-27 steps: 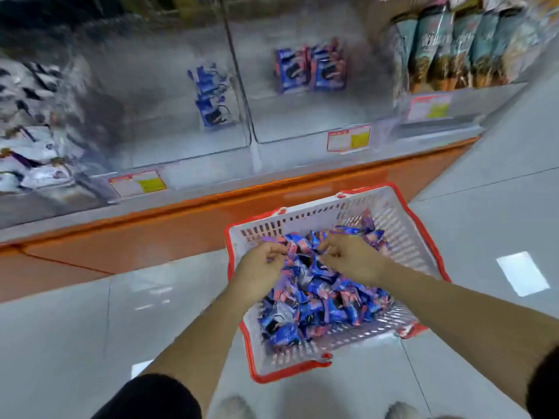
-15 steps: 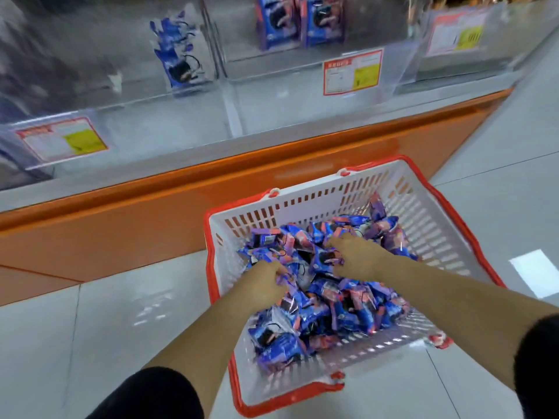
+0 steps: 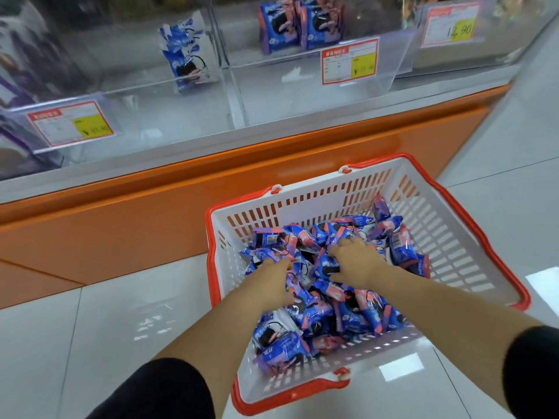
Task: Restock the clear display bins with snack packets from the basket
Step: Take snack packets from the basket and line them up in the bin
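Observation:
A white basket with a red rim (image 3: 472, 237) stands on the floor in front of me, holding a heap of blue, pink and purple snack packets (image 3: 357, 316). Both my hands are down in the heap. My left hand (image 3: 269, 282) curls its fingers round packets on the heap's left side. My right hand (image 3: 354, 261) lies on top of the heap with its fingers dug in round packets. Above, two clear display bins stand side by side: the left bin (image 3: 127, 95) holds one packet (image 3: 187, 60), the right bin (image 3: 302, 86) holds two upright packets (image 3: 299, 24).
The bins sit on a grey ledge over an orange base (image 3: 151, 213) that runs across the view. Price labels hang on the bin fronts (image 3: 71, 124) (image 3: 349, 60). Further bins with other goods lie at far left and right. Pale floor tiles surround the basket.
The view has tilted down and closer to the basket. Both hands have pushed down into the packet heap and closed round packets.

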